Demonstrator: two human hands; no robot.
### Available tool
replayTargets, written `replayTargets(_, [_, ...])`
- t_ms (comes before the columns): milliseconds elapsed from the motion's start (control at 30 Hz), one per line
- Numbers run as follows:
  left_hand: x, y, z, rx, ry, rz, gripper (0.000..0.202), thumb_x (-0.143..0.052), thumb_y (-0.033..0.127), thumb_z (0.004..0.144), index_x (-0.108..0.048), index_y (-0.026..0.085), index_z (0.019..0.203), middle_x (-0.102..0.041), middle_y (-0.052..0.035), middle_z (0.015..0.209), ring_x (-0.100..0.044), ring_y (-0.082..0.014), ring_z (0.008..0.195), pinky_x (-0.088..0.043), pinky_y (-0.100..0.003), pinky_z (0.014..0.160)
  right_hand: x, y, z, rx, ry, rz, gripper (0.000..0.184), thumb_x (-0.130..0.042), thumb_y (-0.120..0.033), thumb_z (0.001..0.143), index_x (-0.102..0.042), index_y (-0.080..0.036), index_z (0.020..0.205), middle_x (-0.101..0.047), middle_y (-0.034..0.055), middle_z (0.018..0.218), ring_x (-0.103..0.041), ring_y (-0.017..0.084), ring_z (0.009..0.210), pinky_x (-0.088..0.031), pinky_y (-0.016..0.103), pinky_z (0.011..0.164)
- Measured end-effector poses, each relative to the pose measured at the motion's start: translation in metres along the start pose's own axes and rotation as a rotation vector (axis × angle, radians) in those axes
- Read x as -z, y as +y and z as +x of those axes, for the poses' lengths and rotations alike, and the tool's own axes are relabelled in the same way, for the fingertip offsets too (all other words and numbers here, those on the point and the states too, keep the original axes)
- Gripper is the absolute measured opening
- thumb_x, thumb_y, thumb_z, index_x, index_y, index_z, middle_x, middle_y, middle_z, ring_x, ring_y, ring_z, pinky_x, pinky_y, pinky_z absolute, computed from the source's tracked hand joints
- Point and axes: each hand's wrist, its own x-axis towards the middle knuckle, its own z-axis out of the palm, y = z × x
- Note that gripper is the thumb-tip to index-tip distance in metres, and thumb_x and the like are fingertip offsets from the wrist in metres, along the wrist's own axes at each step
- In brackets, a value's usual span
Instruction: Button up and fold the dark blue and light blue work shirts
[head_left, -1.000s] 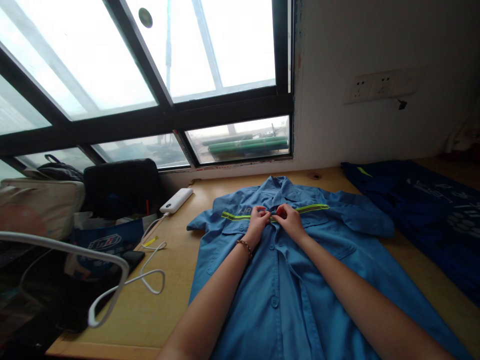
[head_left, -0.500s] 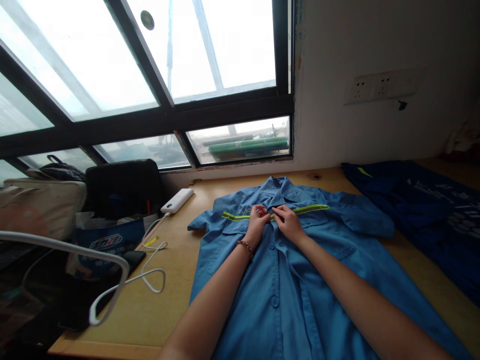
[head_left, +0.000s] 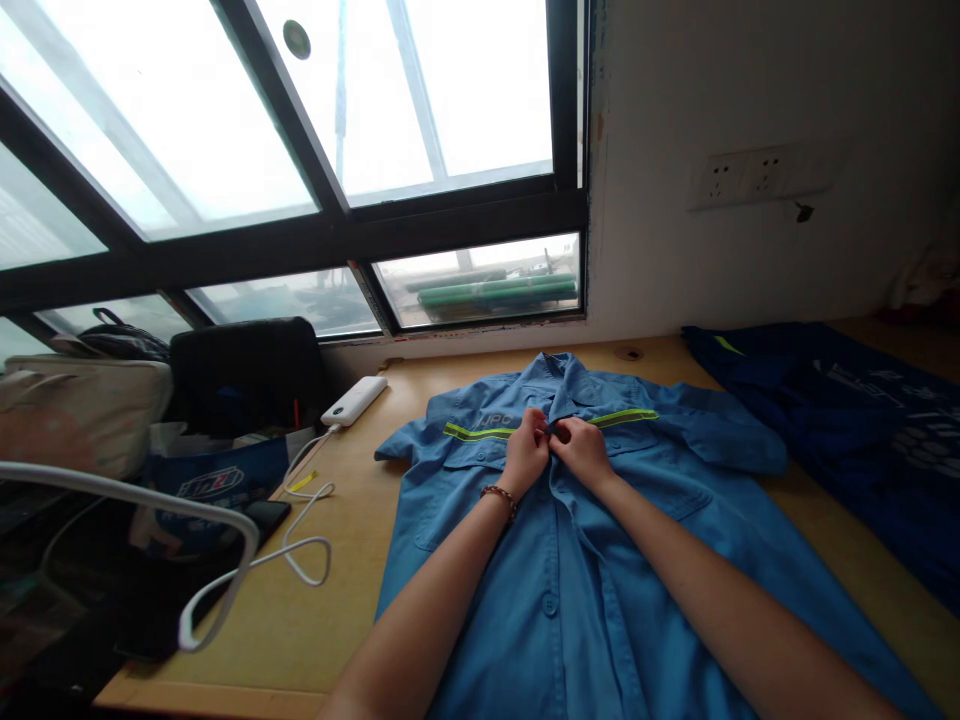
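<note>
A light blue work shirt (head_left: 600, 560) with a yellow-green reflective stripe lies flat, front up, on the wooden table (head_left: 352, 560), collar toward the window. My left hand (head_left: 527, 448), a bead bracelet at its wrist, and my right hand (head_left: 581, 447) meet at the shirt's front placket just below the collar. Both hands have their fingers pinched on the placket fabric at chest height. A row of blue buttons runs down the placket toward me.
A dark blue garment (head_left: 847, 420) lies on the table at the right. A white power bank (head_left: 352, 400) with a looping white cable (head_left: 304, 545) sits left of the shirt. Bags and a black case (head_left: 244, 375) crowd the left edge under the window. A wall socket (head_left: 750, 175) is at upper right.
Both hands stayed at the top of the placket; my left hand shifted slightly right and closer to my right hand, fingers pinching tighter together.
</note>
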Motion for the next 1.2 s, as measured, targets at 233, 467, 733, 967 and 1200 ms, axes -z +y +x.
replayTargets(233, [0.0, 0.004, -0.001, -0.022, -0.024, 0.016, 0.026, -0.05, 0.009, 0.071, -0.047, 0.02, 0.094, -0.055, 0.0008, 0.073, -0.055, -0.0118, 0.067, -0.042, -0.024, 0.065, 0.0, -0.001, -0.001, 0.049, 0.002, -0.028, 0.014, -0.049, -0.018, 0.071, -0.059, -0.014, 0.08, -0.06, 0.0064, 0.077, -0.054, 0.016, 0.067, -0.04, 0.024, 0.063])
replayTargets(467, [0.004, -0.012, 0.008, 0.134, 0.013, -0.154, 0.019, -0.058, 0.017, 0.068, -0.054, 0.017, 0.086, -0.06, -0.0014, 0.07, -0.059, -0.0137, 0.067, -0.046, -0.025, 0.064, -0.001, 0.011, 0.004, -0.071, 0.072, 0.229, 0.024, -0.041, -0.025, 0.081, -0.059, -0.015, 0.091, -0.064, 0.006, 0.071, -0.059, 0.017, 0.066, -0.044, 0.027, 0.066])
replayTargets(733, [0.007, -0.026, 0.036, 0.154, 0.109, -0.11, 0.012, -0.063, 0.016, 0.062, -0.059, 0.017, 0.073, -0.064, -0.0022, 0.068, -0.062, -0.0169, 0.071, -0.047, -0.029, 0.068, 0.011, -0.002, -0.009, -0.155, -0.009, 0.274, 0.021, -0.041, -0.029, 0.082, -0.058, -0.017, 0.078, -0.063, 0.0037, 0.068, -0.058, 0.015, 0.061, -0.043, 0.025, 0.062])
replayTargets(967, [0.005, -0.038, 0.063, 0.127, 0.081, -0.065, 0.013, -0.063, 0.015, 0.061, -0.06, 0.017, 0.074, -0.064, -0.0021, 0.068, -0.061, -0.016, 0.069, -0.047, -0.028, 0.067, 0.027, -0.04, -0.051, 0.044, -0.12, -0.245, 0.028, -0.061, -0.029, 0.067, -0.058, -0.016, 0.092, -0.054, 0.012, 0.098, -0.048, 0.025, 0.092, -0.04, 0.033, 0.078])
replayTargets(1200, [0.004, -0.029, 0.065, 0.142, 0.058, -0.039, 0.015, -0.062, 0.01, 0.061, -0.059, 0.017, 0.074, -0.063, -0.0023, 0.07, -0.06, -0.0163, 0.071, -0.046, -0.03, 0.072, 0.027, -0.032, -0.052, -0.043, -0.116, -0.331, 0.011, -0.051, -0.022, 0.073, -0.055, -0.016, 0.081, -0.052, 0.0105, 0.086, -0.048, 0.021, 0.082, -0.04, 0.03, 0.073])
